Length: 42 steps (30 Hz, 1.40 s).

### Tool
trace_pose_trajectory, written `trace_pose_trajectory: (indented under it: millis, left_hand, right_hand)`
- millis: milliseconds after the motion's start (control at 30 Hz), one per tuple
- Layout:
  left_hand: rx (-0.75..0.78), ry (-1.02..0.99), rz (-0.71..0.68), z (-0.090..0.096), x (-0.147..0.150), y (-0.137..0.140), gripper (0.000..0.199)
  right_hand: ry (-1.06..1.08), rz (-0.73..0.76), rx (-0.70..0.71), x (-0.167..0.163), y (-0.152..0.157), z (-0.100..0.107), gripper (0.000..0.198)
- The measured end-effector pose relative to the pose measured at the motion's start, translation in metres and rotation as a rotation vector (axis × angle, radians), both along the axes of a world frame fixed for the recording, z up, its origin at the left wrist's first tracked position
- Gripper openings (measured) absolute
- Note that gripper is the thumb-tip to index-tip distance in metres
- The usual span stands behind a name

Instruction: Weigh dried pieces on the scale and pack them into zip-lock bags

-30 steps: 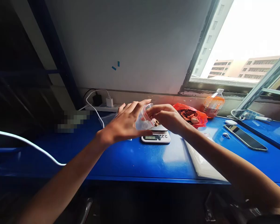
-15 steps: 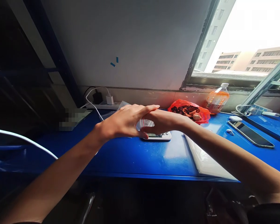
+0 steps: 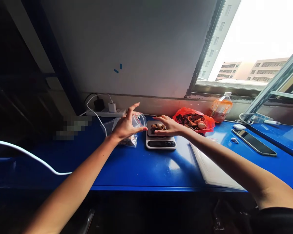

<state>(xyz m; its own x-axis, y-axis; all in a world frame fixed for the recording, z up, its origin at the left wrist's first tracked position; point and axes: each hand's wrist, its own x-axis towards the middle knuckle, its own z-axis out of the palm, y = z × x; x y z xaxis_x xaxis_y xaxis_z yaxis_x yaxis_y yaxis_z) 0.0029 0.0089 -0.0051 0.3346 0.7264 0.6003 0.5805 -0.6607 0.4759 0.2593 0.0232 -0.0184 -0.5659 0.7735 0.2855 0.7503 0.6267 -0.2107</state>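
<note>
A white kitchen scale [image 3: 161, 145] stands on the blue desk, with brown dried pieces [image 3: 157, 127] on its plate. My right hand [image 3: 170, 126] reaches over the plate from the right, thumb and fingers apart around the near side of the pieces; whether it touches them I cannot tell. To the left of the scale, my left hand [image 3: 125, 127] is open, its index finger raised and thumb pointing right. A clear zip bag [image 3: 139, 120] with a red seal line lies behind and beside it, partly hidden by that hand.
Behind the scale to the right is a red plastic bag [image 3: 211, 126] of similar dried pieces, beside an orange drink bottle [image 3: 221, 108]. A phone [image 3: 255, 142], an earbud [image 3: 234, 140] and white sheets [image 3: 210, 165] lie to the right. A white cable [image 3: 39, 152] crosses on the left.
My hands, overlapping in front of the scale before, have moved apart to the left and right. The scale plate with the brown pieces has come into sight. The scale's display now looks dark.
</note>
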Motion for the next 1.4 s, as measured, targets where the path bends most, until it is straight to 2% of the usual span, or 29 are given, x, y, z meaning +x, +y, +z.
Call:
trace_pose_trajectory:
  millis: [100, 267, 367, 500, 600, 667, 767, 833, 1033, 1167, 1267, 1400]
  left_hand:
    - [0.0, 0.042, 0.012, -0.004, -0.003, -0.003, 0.109]
    - [0.011, 0.355, -0.027, 0.002, -0.008, -0.011, 0.113]
    - [-0.049, 0.498, -0.059, 0.006, -0.014, -0.006, 0.111]
    - [-0.144, 0.64, 0.032, 0.006, -0.023, 0.003, 0.11]
    - [-0.212, 0.692, 0.034, 0.005, -0.023, 0.003, 0.106]
    - [-0.208, 0.686, 0.026, 0.006, -0.021, 0.001, 0.096]
    - [-0.153, 0.597, 0.034, 0.009, -0.02, -0.005, 0.077]
    - [-0.143, 0.514, 0.024, 0.011, -0.021, -0.009, 0.073]
    - [-0.146, 0.274, -0.09, 0.009, -0.017, -0.013, 0.072]
    - [-0.138, 0.2, -0.174, 0.007, -0.013, -0.016, 0.073]
    - [-0.143, 0.148, -0.178, 0.008, -0.015, -0.018, 0.083]
    - [-0.169, 0.151, -0.173, 0.006, -0.019, -0.018, 0.095]
  right_hand:
    - [-0.037, -0.027, -0.01, -0.008, 0.006, -0.012, 0.064]
    - [0.024, 0.004, 0.045, -0.017, 0.004, -0.015, 0.033]
    - [0.041, 0.038, 0.118, -0.021, 0.0, -0.014, 0.025]
    - [-0.003, 0.034, 0.183, -0.022, -0.003, -0.013, 0.025]
    - [-0.009, 0.005, 0.199, -0.022, -0.005, -0.012, 0.025]
    - [0.009, 0.01, 0.217, -0.024, -0.006, -0.01, 0.024]
    - [-0.004, 0.097, 0.253, -0.031, -0.01, -0.003, 0.024]
    - [-0.042, 0.152, 0.287, -0.037, -0.012, 0.003, 0.026]
    - [-0.06, 0.223, 0.355, -0.058, -0.019, 0.015, 0.017]
    - [0.026, 0.218, 0.292, -0.07, -0.022, 0.022, 0.021]
    - [0.074, 0.206, 0.231, -0.076, -0.021, 0.029, 0.014]
    - [-0.006, 0.263, 0.15, -0.082, -0.021, 0.042, 0.017]
